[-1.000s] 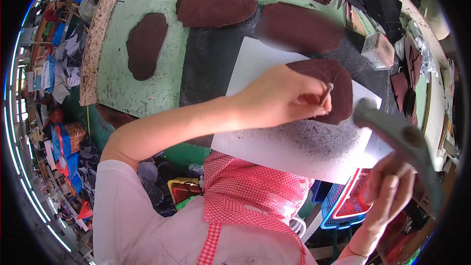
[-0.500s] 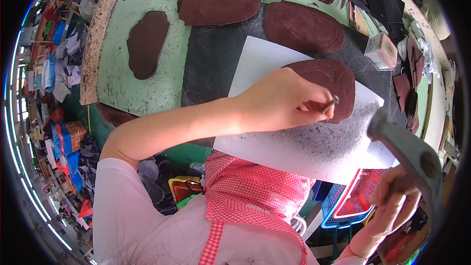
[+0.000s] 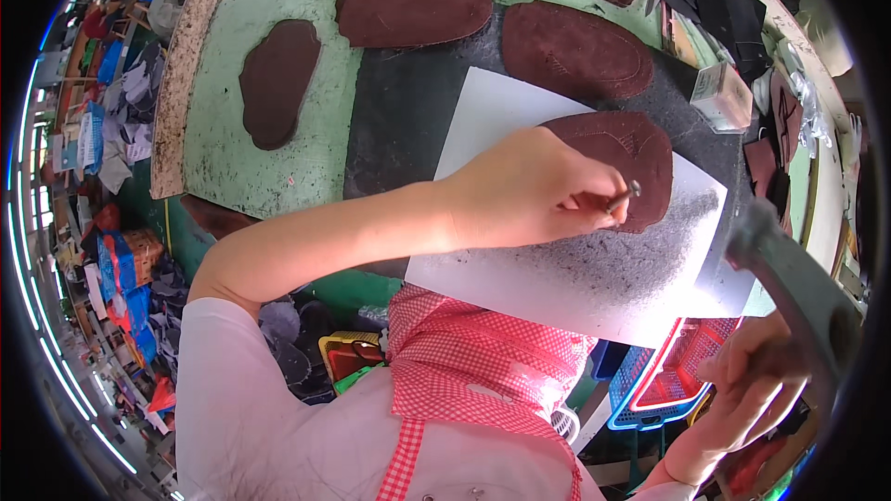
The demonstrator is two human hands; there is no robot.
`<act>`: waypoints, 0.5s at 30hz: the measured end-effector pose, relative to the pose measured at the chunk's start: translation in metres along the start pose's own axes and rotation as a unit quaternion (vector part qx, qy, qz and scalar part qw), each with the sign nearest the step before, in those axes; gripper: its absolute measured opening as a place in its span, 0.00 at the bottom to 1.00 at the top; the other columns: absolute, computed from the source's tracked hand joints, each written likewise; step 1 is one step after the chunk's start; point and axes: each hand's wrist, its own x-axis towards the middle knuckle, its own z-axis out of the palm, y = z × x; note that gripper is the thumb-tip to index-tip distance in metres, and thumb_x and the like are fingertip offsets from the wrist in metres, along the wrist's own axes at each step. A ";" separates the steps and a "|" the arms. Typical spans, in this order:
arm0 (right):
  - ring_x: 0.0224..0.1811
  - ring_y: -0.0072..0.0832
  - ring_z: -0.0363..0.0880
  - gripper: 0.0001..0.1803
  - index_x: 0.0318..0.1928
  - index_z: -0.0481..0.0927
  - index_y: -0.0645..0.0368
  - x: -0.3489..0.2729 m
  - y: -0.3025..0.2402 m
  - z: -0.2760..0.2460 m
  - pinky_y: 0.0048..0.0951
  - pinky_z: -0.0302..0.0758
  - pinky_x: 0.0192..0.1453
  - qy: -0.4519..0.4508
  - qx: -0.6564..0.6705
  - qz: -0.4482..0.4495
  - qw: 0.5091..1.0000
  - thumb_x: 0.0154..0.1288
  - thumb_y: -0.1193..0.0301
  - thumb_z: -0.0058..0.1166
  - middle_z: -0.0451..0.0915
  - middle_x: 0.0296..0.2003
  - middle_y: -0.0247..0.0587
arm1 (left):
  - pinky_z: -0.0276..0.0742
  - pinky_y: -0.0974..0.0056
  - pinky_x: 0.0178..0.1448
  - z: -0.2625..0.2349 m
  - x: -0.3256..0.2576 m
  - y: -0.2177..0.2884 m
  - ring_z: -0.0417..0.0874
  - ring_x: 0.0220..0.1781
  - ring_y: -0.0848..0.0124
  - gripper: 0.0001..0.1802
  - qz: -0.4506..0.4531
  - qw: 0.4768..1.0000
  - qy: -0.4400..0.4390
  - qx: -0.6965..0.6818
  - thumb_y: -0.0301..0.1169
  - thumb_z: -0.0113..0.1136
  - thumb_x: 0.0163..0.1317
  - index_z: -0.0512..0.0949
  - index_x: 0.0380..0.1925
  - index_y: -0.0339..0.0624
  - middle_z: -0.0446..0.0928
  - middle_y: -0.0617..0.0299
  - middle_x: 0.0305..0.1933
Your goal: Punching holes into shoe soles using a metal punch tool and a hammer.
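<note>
Above a green table (image 3: 329, 130), the left hand (image 3: 538, 193) grips a metal rod (image 3: 633, 191) and the right hand (image 3: 754, 376) a hammer (image 3: 800, 280).

Wht top (image 3: 306, 436), L slv (image 3: 218, 339) ending nr elbow, red/wht chkd apron (image 3: 464, 348) w/ matching strap (image 3: 401, 459)

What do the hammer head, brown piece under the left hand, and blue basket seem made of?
Hammer head: probably metal, smooth, dull grey. Brown piece: likely leather or suede, matte, with stitch-like lines. Blue basket: apparently plastic, slightly glossy, with perforations.
</note>
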 end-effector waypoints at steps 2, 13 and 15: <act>0.27 0.23 0.75 0.16 0.44 0.76 0.64 0.017 0.020 0.063 0.23 0.70 0.31 0.312 -0.071 0.031 0.947 0.67 0.62 0.56 0.77 0.29 0.40 | 0.79 0.67 0.35 0.009 -0.004 -0.004 0.84 0.30 0.64 0.09 0.118 0.984 0.062 0.115 0.32 0.63 0.60 0.80 0.38 0.41 0.83 0.65 0.33; 0.26 0.21 0.74 0.10 0.35 0.77 0.67 0.041 -0.025 0.035 0.21 0.67 0.33 -0.021 0.069 0.030 0.997 0.61 0.71 0.60 0.77 0.26 0.38 | 0.80 0.69 0.38 -0.004 -0.005 0.001 0.86 0.35 0.71 0.07 0.003 1.000 -0.021 -0.002 0.28 0.62 0.59 0.80 0.37 0.40 0.84 0.61 0.36; 0.23 0.14 0.65 0.14 0.39 0.70 0.64 0.110 -0.031 0.098 0.17 0.61 0.26 0.622 -0.101 0.013 0.776 0.72 0.64 0.51 0.69 0.22 0.32 | 0.79 0.69 0.38 -0.005 -0.017 0.000 0.86 0.34 0.71 0.07 0.068 0.979 -0.012 0.190 0.28 0.63 0.59 0.80 0.38 0.40 0.84 0.60 0.36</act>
